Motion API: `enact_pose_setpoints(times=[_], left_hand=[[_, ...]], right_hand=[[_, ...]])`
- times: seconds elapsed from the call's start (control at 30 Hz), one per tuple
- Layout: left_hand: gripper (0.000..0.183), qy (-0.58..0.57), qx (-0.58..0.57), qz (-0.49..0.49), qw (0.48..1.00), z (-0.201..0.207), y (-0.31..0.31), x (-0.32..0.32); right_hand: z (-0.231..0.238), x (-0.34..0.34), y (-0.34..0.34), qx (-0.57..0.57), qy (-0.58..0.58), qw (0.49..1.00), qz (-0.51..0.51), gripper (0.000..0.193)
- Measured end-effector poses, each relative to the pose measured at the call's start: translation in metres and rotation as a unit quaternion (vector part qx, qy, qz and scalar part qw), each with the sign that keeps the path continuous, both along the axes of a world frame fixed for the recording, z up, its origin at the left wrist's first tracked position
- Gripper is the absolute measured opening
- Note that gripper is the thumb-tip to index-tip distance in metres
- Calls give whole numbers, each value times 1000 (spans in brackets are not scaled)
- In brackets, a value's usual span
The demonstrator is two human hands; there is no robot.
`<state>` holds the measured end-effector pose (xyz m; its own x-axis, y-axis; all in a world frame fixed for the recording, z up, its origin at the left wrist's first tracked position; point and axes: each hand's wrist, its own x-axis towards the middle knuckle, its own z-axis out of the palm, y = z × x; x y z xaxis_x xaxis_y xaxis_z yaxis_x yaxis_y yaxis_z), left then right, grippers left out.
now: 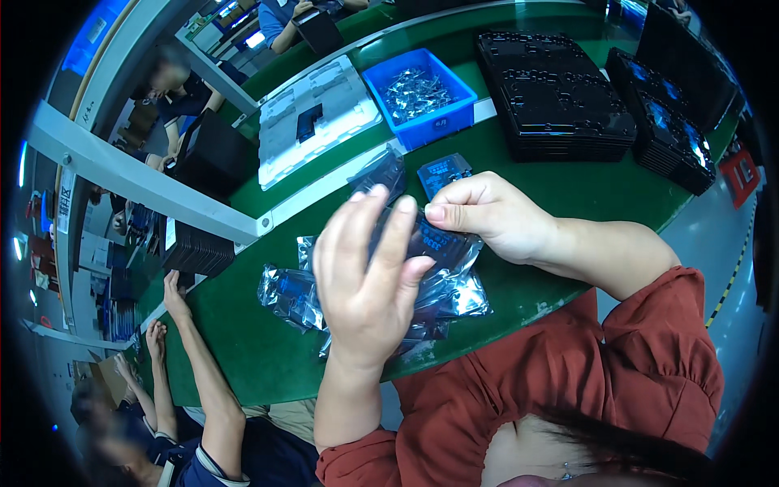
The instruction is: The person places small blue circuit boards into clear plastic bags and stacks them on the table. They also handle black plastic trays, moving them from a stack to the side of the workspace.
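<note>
My left hand (357, 276) is raised over a heap of clear plastic bags (462, 296), its fingers spread and slightly blurred. Opposite it, my right hand (499, 215) pinches thumb and forefinger at the edge of a clear bag with a dark blue printed flat part (434, 243) in it. The left fingers partly hide that part, and whether they touch it I cannot tell. A similar blue part (444, 170) lies just beyond my right hand. Next to it rests a dark wrapped piece (381, 174). Another bagged part (292, 294) lies left of my left hand.
On the green table (243, 341), a blue bin (430, 134) holds many small pieces. Left of it lies a pale tray (280, 114) with a black piece on it. Stacked black trays (560, 97) stand at the right. Co-workers' arms (207, 357) reach in from the left.
</note>
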<state>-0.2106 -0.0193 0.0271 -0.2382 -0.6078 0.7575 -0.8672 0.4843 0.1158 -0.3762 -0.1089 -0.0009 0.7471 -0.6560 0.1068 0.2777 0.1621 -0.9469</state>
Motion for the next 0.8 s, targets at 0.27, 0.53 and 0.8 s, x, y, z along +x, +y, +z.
enact_pose_setpoints(times=[0.27, 0.53, 0.8], left_hand=[[19, 43, -21, -86, 995, -14, -7, -3], [16, 85, -24, -135, 987, -23, -11, -6], [15, 85, 21, -143, 986, -23, -12, -6]], right_hand=[[-9, 2, 1, 55, 13, 998, -5, 29], [-9, 5, -24, -292, 191, 937, -7, 28], [-17, 3, -29, -371, 152, 914, -62, 23]])
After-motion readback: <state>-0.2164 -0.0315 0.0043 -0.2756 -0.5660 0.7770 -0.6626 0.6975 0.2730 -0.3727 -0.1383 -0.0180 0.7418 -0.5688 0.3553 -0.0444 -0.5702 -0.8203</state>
